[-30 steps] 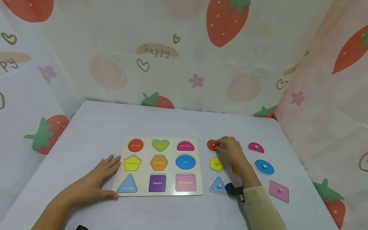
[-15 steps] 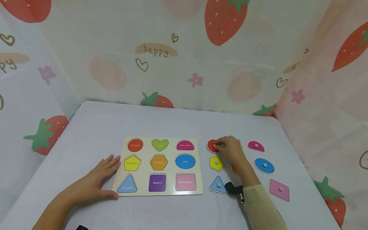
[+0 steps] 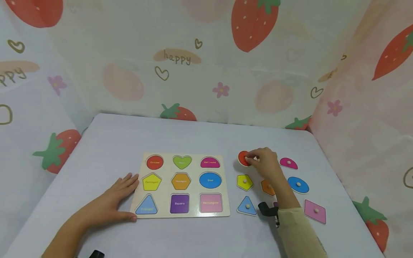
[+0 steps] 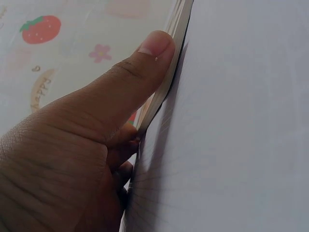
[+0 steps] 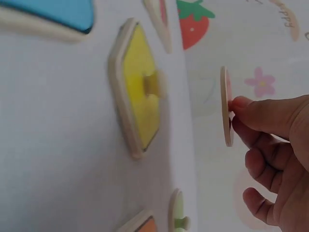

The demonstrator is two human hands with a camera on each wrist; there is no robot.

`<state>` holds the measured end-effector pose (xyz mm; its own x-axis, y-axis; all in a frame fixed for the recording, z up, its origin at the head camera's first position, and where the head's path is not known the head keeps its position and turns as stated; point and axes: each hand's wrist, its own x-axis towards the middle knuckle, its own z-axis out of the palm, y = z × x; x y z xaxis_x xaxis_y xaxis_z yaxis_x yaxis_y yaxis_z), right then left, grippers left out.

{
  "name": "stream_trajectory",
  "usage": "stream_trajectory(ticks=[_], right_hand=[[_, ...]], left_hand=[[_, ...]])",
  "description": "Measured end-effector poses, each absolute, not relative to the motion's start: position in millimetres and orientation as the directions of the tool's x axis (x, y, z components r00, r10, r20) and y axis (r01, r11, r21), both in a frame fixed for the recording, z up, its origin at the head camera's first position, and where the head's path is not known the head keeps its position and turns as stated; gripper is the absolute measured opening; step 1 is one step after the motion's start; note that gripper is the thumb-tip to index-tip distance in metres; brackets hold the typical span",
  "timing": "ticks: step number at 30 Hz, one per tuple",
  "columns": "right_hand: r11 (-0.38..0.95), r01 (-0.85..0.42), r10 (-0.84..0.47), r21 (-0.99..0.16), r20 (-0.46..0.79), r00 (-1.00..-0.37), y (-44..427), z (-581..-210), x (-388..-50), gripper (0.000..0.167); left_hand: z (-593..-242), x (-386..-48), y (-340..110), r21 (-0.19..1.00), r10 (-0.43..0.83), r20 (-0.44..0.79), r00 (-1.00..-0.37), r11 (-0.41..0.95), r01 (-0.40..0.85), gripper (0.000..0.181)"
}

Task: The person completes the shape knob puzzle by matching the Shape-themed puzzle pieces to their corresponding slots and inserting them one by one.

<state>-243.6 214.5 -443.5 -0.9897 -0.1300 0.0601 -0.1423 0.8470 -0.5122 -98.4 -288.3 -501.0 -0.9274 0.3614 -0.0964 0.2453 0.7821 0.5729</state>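
My right hand (image 3: 267, 165) pinches the small knob of a red circle puzzle piece (image 3: 242, 158) between thumb and fingertips. The right wrist view shows this piece (image 5: 225, 108) edge-on, lifted clear of the white table. A pale wooden shape-puzzle board (image 3: 195, 196) lies flat, with labelled coloured shapes in three rows. Against its left edge rests my left hand (image 3: 111, 202), fingers straight and spread. In the left wrist view the thumb (image 4: 145, 58) lies along the board's edge. A green piece (image 5: 178, 208) appears in the right wrist view, but my right hand hides it in the head view.
Knobbed pieces lie right of the board: yellow pentagon (image 3: 244, 182), blue triangle (image 3: 242, 208), orange hexagon (image 3: 266, 187), magenta half round (image 3: 285, 163), blue oval (image 3: 293, 184) and pink rectangle (image 3: 311, 209). A purple piece is mostly hidden by the right wrist. Strawberry-print cloth surrounds the table.
The right hand has raised the red circle piece off the table and shifted slightly right. The left hand stays at the board's edge. The head view has shifted slightly.
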Motion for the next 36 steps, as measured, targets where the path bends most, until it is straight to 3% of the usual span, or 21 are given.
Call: stream_trajectory(ticks=[9,36], right_hand=[[0.829,-0.223,-0.194,-0.514,0.109,-0.975,198.9,-430.7,-246.3,0.02],[0.765,-0.328,-0.297,-0.554,0.148,-0.943,92.9,-428.9,-237.6,0.018]], left_hand=[[-499.6,-102.7,-284.0,0.551,0.349,-0.099,-0.932,0.799,0.241,0.121],[-500.9,-99.3,-284.6,0.544,0.348,-0.103,-0.932,0.804,0.24,0.123]])
